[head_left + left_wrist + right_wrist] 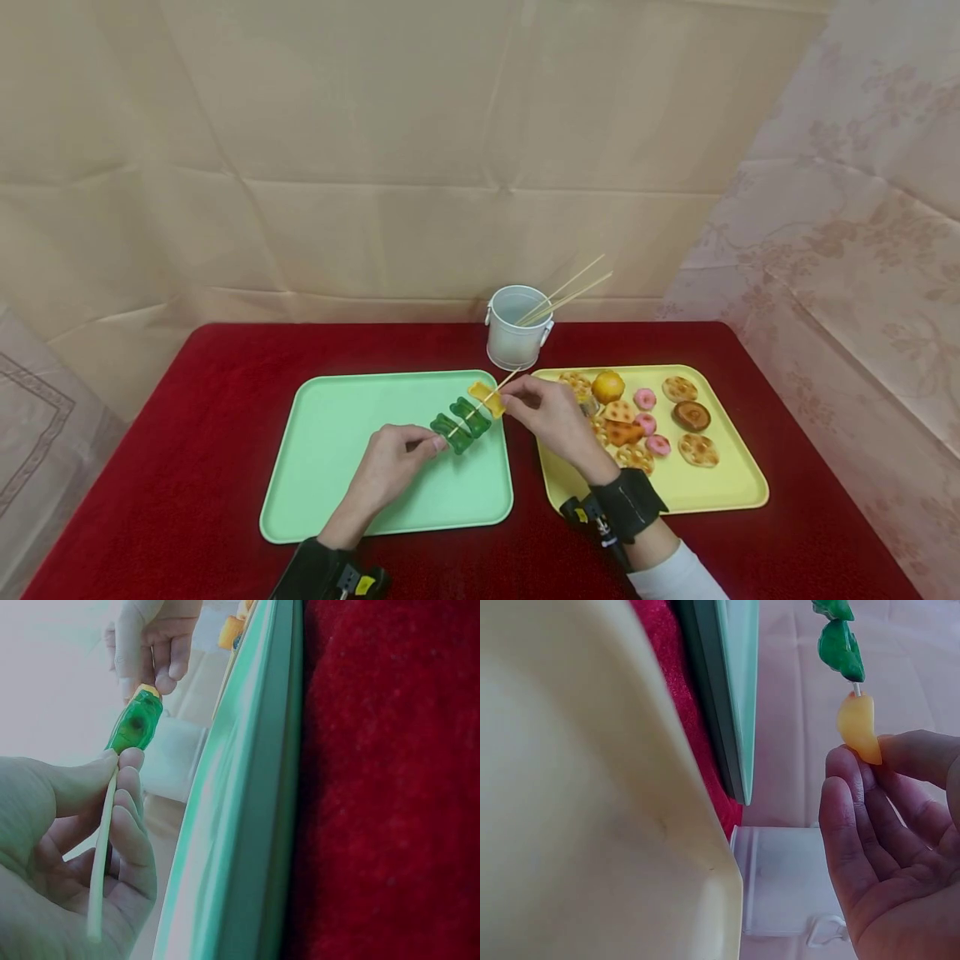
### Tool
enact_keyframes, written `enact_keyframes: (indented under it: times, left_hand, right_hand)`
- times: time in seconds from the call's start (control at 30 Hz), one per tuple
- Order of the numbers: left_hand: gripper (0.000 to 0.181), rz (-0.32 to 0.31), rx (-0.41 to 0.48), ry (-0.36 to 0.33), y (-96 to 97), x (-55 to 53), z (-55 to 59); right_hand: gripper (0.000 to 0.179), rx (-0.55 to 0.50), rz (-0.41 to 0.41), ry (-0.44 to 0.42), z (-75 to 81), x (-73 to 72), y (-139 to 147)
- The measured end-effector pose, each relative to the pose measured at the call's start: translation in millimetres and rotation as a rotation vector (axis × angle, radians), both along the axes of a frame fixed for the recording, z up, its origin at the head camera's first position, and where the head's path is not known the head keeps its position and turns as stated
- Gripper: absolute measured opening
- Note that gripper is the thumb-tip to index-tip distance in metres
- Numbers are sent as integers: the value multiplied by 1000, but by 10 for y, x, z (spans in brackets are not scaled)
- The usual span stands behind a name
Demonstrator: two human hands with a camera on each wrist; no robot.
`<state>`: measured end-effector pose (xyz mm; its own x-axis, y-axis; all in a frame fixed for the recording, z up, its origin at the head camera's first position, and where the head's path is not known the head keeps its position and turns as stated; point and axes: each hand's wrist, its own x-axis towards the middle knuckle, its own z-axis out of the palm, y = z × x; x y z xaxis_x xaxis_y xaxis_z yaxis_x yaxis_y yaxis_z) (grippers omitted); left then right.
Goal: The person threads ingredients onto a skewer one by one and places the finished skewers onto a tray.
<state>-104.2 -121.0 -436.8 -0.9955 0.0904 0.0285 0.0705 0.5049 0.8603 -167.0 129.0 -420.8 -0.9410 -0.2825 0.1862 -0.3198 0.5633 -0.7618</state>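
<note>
My left hand (390, 464) pinches a thin wooden skewer (102, 859) between thumb and forefinger, just below the lower of two toy green pepper pieces (471, 417). The skewer's blunt end sticks out over the left palm in the left wrist view. At the far end of the row, my right hand (557, 417) pinches a yellow piece (857, 724) threaded on the same skewer, whose tip shows past it in the head view. The skewer slants up to the right above the mint green tray (330, 450).
To the right lies a yellow tray (731, 487) with toy foods: pink rings (645, 399), a brown mushroom cap (691, 416), an orange ball (608, 387) and several browned slices (698, 450). Behind the trays stands a white bucket (513, 343) holding several skewers (573, 292). Red cloth (225, 400) covers the table.
</note>
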Motion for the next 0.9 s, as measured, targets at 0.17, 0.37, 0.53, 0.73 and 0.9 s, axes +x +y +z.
enact_keyframes:
  times: [0.17,0.37,0.53,0.73,0.9]
  left_hand:
    - [6,-3,8,-4,2,2,11]
    - [7,-7,14,-1,-2,10,21]
    - [8,13,4,2,-52,40,20]
    - [7,65,-39,-11,-220,71,13]
    - [7,109,-81,-37,-445,98,51]
  right_hand:
    - [7,0,22,-16,9,5,-16]
    - [9,12,31,-27,12,5,-38]
    - [13,11,15,-53,9,-1,-49]
    - [13,-4,-17,-74,0,-14,-6]
    - [13,-10,-36,-65,-8,-36,54]
